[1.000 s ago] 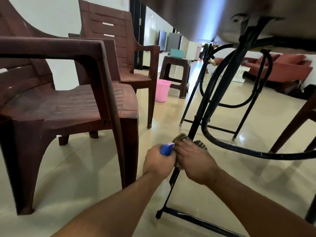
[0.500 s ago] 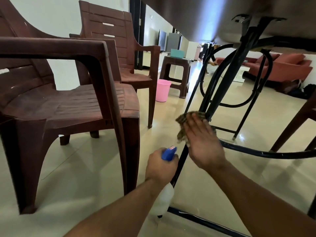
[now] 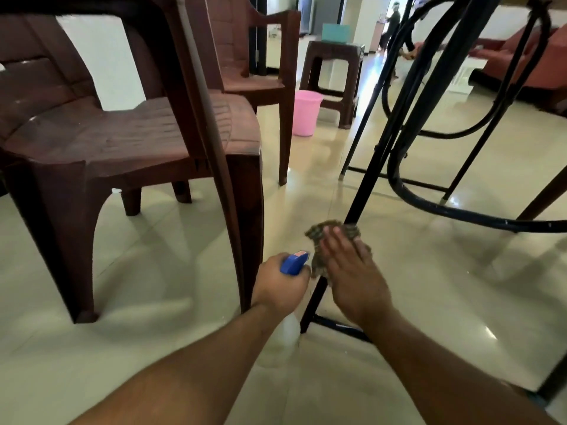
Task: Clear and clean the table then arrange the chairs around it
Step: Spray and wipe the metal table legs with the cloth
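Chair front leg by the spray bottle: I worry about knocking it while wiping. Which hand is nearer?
Left. The left hand, gripping the spray bottle, is just right of the chair leg; the right hand is farther right, pressing the cloth on the table leg.

Pink plastic bucket [image 3: 306, 113] stood upright on glossy cream tiled floor [image 3: 429, 286], just beside brown plastic stool [image 3: 333, 56]. Teal box [image 3: 336, 32] sat on stool top. Red sofa [image 3: 521, 53] stood at far right of room, white slatted object [image 3: 463, 76] in front of it. Person [image 3: 394, 24] noted in far background, blurred. Floor showed window glare and reflections.
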The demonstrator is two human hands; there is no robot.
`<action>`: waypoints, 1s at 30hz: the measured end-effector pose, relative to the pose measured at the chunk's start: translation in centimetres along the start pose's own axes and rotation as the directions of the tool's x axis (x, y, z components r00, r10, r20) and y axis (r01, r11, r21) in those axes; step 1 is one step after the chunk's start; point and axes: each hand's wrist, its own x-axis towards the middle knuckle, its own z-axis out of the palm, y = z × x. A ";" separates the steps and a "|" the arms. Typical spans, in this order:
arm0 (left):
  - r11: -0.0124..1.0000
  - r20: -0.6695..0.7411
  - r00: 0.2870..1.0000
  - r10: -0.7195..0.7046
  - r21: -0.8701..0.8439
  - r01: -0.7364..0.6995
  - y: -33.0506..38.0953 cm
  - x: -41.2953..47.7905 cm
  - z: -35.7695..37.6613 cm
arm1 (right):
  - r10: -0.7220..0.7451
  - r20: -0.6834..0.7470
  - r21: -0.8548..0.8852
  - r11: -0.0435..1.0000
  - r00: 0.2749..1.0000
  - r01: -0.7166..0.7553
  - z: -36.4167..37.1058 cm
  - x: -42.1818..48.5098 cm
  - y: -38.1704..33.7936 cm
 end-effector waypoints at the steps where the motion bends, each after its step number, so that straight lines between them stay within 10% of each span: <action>1: 1.000 0.004 1.000 -0.018 0.004 0.018 -0.6 -0.3 -0.1 | 0.013 -0.011 -0.026 1.000 1.000 -0.014 0.1 0.0 -0.3; 10: 0.997 0.044 0.997 -0.057 0.058 0.054 -3.7 -1.1 -1.2 | -0.295 0.459 0.176 0.955 0.838 0.240 10.3 -8.6 -8.9; 17: 0.993 0.045 0.995 -0.086 0.087 0.082 -3.9 -1.4 -1.4 | -0.066 0.368 -0.009 0.997 0.927 0.075 9.0 -7.2 -9.7; 22: 0.997 0.070 0.996 -0.062 0.046 0.059 -2.8 -1.7 -0.9 | -0.205 0.494 0.364 0.931 0.845 0.013 10.0 -8.5 -10.9; 26: 0.998 0.127 0.992 -0.018 0.066 0.010 -2.3 -2.3 1.0 | -0.064 0.690 0.601 0.605 0.721 -0.522 5.8 -7.8 -8.5; 30: 0.997 0.198 0.980 -0.020 0.073 0.005 -2.2 -2.8 4.3 | 0.039 0.857 0.515 -0.111 0.515 -0.850 1.5 -9.6 -3.0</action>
